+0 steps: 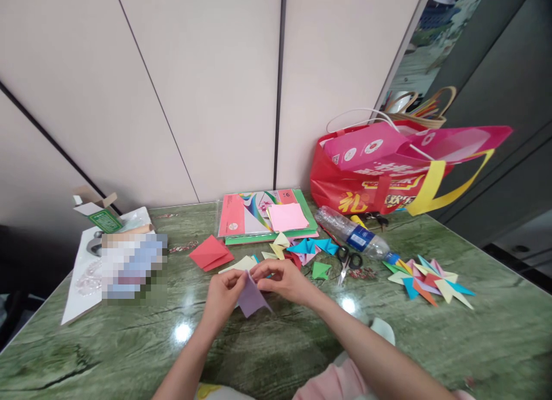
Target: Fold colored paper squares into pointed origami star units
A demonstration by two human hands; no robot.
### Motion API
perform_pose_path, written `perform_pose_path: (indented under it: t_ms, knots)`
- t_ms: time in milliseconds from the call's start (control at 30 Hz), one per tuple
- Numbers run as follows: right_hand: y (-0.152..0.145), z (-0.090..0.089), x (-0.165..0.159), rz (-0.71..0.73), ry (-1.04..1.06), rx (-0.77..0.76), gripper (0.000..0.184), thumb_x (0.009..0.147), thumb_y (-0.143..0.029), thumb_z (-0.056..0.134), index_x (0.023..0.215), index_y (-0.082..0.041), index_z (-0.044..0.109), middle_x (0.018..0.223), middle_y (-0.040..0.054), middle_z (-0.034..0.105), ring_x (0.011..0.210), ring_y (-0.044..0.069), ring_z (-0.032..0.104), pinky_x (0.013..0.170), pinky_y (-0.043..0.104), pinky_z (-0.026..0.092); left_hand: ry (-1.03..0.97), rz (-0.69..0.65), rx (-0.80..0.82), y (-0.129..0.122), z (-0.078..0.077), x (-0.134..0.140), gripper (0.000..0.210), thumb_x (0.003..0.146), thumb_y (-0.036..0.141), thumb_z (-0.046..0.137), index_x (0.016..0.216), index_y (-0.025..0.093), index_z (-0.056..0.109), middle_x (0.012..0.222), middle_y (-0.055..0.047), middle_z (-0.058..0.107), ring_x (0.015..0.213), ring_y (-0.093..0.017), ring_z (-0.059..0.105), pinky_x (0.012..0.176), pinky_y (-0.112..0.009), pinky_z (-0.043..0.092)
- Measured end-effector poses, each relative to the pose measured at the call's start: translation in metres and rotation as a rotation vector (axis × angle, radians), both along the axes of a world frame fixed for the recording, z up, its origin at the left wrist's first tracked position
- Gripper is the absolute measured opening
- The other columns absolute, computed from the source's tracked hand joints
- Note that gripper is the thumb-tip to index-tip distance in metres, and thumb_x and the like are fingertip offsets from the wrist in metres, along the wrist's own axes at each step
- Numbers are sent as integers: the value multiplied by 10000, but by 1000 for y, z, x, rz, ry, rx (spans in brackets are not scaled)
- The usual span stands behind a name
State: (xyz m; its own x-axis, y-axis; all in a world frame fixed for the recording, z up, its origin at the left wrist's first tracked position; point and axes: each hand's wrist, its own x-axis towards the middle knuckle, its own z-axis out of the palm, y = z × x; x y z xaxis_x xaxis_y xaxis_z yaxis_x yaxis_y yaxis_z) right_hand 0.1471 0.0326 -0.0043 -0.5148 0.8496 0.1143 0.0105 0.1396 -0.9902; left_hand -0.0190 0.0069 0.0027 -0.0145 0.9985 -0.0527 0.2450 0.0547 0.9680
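Observation:
A purple sheet of paper (pixel 254 299), creased down its length, hangs between my two hands above the table. My left hand (pixel 224 293) pinches its upper left edge. The fingers of my right hand (pixel 280 280) close on the top right part of the same paper; their tips are partly hidden. Just behind them lie a pale yellow folded paper (pixel 241 264) and a red folded paper (pixel 211 253). Small blue folded pieces (pixel 311 246) and a green one (pixel 321 270) rest beyond my right hand, near black-handled scissors (pixel 346 262).
Paper packs (pixel 254 213) with pink squares (pixel 288 216) on top lie by the wall. A plastic bottle (pixel 353 233) lies before a red bag (pixel 371 181). To the right is a multicoloured folded-paper star (pixel 431 279); to the left, a small green box (pixel 103 216) on a white board (pixel 81 279).

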Motion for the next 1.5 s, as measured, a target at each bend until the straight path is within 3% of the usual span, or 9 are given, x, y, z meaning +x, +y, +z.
perform_pose_path:
  t_ms: [167, 400, 600, 733, 867, 1067, 1333, 1500]
  knots:
    - [2, -7, -2, -63, -27, 42, 270, 686, -277, 650, 930, -161, 658, 879, 39, 660, 765, 163, 589, 643, 245, 464, 47, -29, 29, 0, 1, 2, 240, 665, 353, 592, 639, 136, 690, 550, -15, 617, 518, -140, 506, 479, -208, 364]
    - [3, -9, -3, -233, -4, 113, 229, 731, -165, 565, 924, -165, 687, 912, 64, 684, 816, 186, 613, 671, 269, 467, -129, 18, -65, -1, -2, 1, 272, 668, 382, 614, 696, 121, 682, 536, 6, 583, 470, -98, 450, 431, -181, 307]
    - [0, -2, 1, -109, -37, 209, 213, 701, -163, 604, 883, -222, 698, 1019, 57, 631, 886, 169, 591, 539, 194, 433, -153, 18, -53, -1, -1, 3, 276, 677, 394, 602, 679, 128, 674, 533, 15, 576, 465, -91, 439, 432, -178, 305]
    - [0, -3, -1, -47, -41, 159, 240, 645, -298, 696, 866, -205, 700, 1014, 68, 622, 852, 169, 588, 570, 215, 448, -22, 1, 43, 0, -2, 3, 227, 683, 337, 582, 650, 128, 663, 559, -2, 600, 512, -118, 492, 476, -198, 348]
    - [1, -8, -5, -115, 3, 52, 160, 693, -310, 651, 752, -163, 673, 800, 45, 657, 747, 148, 595, 622, 240, 452, 41, -25, 83, 0, -3, 4, 236, 701, 337, 562, 702, 125, 666, 584, -12, 609, 532, -131, 508, 497, -211, 361]
    - [5, -13, -3, -148, 4, -181, 303, 618, -361, 698, 796, -126, 633, 632, 6, 630, 557, 107, 551, 544, 226, 415, 19, -53, 20, -2, -1, 5, 291, 712, 385, 565, 784, 122, 668, 577, -6, 601, 491, -114, 459, 450, -199, 307]
    - [7, -15, -2, -213, 92, -215, 333, 556, -394, 734, 740, -127, 663, 637, 14, 646, 547, 105, 538, 545, 235, 411, -115, -123, -166, -4, 0, 5, 339, 663, 445, 627, 668, 107, 650, 570, -15, 608, 489, -109, 474, 459, -197, 322]
    - [6, -13, -3, -218, 92, -246, 353, 516, -392, 756, 729, -124, 666, 614, 10, 642, 529, 100, 531, 536, 233, 416, -158, -134, -192, -4, -2, 4, 342, 661, 439, 640, 676, 97, 645, 586, -30, 619, 496, -107, 477, 467, -200, 333]
